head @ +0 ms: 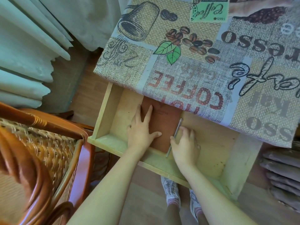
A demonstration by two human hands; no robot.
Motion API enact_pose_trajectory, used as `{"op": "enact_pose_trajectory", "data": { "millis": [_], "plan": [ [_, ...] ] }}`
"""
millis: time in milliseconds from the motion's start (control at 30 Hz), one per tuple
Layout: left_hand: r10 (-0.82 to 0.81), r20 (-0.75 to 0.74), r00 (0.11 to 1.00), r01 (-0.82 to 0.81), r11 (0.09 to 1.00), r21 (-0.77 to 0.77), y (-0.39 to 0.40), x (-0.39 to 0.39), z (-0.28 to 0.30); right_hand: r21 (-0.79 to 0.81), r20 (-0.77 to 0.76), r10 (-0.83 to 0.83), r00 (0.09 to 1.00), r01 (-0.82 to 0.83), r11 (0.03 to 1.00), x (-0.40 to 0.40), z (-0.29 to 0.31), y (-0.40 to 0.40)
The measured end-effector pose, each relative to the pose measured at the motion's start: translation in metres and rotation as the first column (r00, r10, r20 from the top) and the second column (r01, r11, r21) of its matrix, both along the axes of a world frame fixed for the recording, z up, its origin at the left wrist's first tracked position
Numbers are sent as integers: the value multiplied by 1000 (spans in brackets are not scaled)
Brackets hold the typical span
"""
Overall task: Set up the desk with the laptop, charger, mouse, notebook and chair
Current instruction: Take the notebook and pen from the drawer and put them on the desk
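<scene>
Head camera looks steeply down, close above drawer (103, 111).

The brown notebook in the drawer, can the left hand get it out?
Probably yes. The left hand already rests flat on the brown notebook in the open drawer. Only the notebook's far end sits under the tablecloth edge, and the right hand is at its other side.

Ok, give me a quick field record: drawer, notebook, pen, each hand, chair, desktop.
drawer: pulled open under the desk
notebook: brown, flat in the drawer, far end hidden under the tablecloth
pen: along the notebook's right edge
left hand: fingers straight, flat on the notebook
right hand: fingers curled at the pen
chair: wicker, left of drawer
desktop: coffee-print tablecloth
</scene>
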State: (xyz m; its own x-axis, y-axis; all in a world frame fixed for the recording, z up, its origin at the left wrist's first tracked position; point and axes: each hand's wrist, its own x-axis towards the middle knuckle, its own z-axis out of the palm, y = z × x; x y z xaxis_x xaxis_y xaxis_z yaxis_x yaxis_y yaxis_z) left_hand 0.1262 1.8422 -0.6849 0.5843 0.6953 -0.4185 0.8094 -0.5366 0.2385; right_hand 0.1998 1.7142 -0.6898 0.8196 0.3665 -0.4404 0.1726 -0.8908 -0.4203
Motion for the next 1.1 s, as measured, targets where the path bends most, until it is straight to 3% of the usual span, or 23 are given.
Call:
{"op": "enact_pose_trajectory", "data": {
  "millis": [133,200,433,633,767,933,1100],
  "plan": [
    [17,94,995,-20,999,34,1,-8,-6,33,-4,-57,998,57,998,-3,-6,11],
    [21,108,994,-28,997,66,3,-9,-8,116,-93,-151,984,161,980,-3,-8,14],
    [88,144,986,-93,995,29,4,-5,-9,217,-310,-459,832,532,818,8,-10,26],
    [137,143,980,-140,990,12,0,-8,-7,323,-380,-534,755,649,689,6,-12,24],
    [266,313,912,-214,958,-190,-2,-13,-7,378,-428,-482,765,636,673,9,-7,23],
    [468,399,789,-298,858,-418,5,-9,2,368,-518,-439,734,655,660,10,-4,18],
    [644,381,663,-254,673,-695,17,-11,21,339,-669,-402,625,739,582,19,2,10]
  ]
}}
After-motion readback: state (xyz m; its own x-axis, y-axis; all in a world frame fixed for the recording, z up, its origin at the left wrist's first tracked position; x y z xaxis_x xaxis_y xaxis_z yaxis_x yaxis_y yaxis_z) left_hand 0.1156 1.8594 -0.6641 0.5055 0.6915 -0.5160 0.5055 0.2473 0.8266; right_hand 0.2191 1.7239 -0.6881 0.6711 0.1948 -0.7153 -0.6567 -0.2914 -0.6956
